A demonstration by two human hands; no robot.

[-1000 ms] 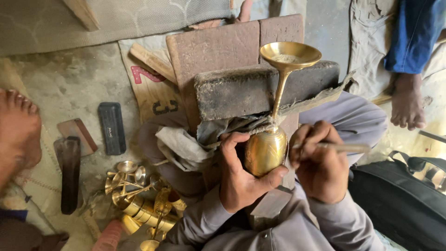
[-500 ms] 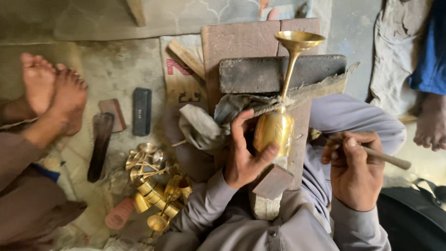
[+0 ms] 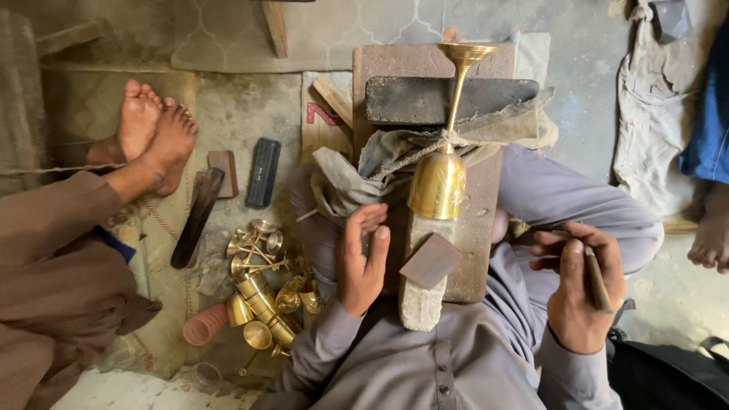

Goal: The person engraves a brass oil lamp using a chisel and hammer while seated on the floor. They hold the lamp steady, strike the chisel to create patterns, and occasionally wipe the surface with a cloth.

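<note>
A shiny brass goblet lies on its side on a wooden board, its stem pointing away over a dark block and a grey cloth. My left hand rests open just left of the goblet's cup, apart from it. Off to the right, above my knee, my right hand grips a thin metal engraving tool. A small square metal plate sits on a stone piece below the cup.
A pile of brass goblets and cups lies on the floor at my left, beside a pink ribbed cup. Another person's bare feet are at left, a dark bar near them. A black bag sits at lower right.
My left hand has let go of the goblet's cup and opened beside it. My right hand with the tool has drawn away to the right. The view has shifted left.
</note>
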